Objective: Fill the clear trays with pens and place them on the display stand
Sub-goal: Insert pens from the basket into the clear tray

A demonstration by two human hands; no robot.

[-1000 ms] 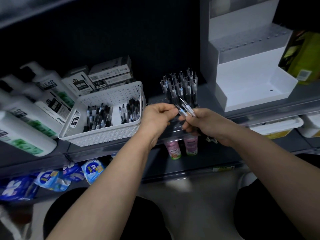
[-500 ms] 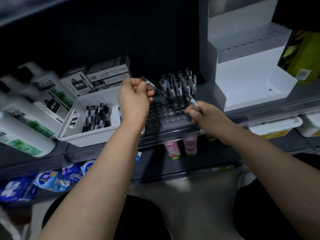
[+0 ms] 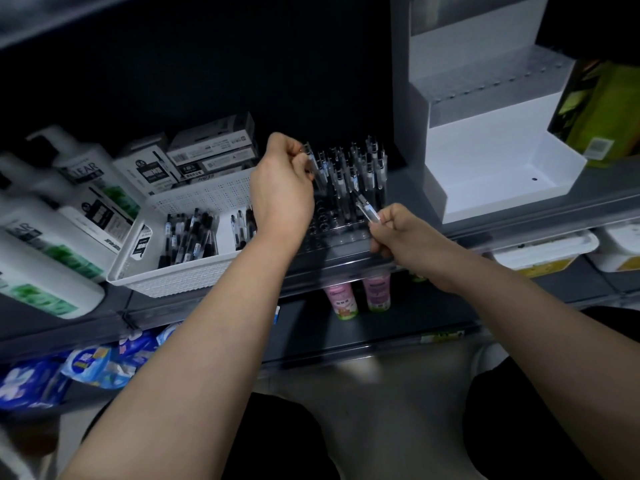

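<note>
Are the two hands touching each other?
Apart. The head view shows the left hand up high holding a pen, the right hand lower with another pen, and tray holes between them.

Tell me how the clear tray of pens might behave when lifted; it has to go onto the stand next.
The clear tray looks like rigid plastic, so it should probably keep its shape. The pens stand tall and crowd its back rows while the front holes are empty, so it is likely back-heavy and apt to tip. Its smooth sides may be slippery; both hands seem wise.
</note>
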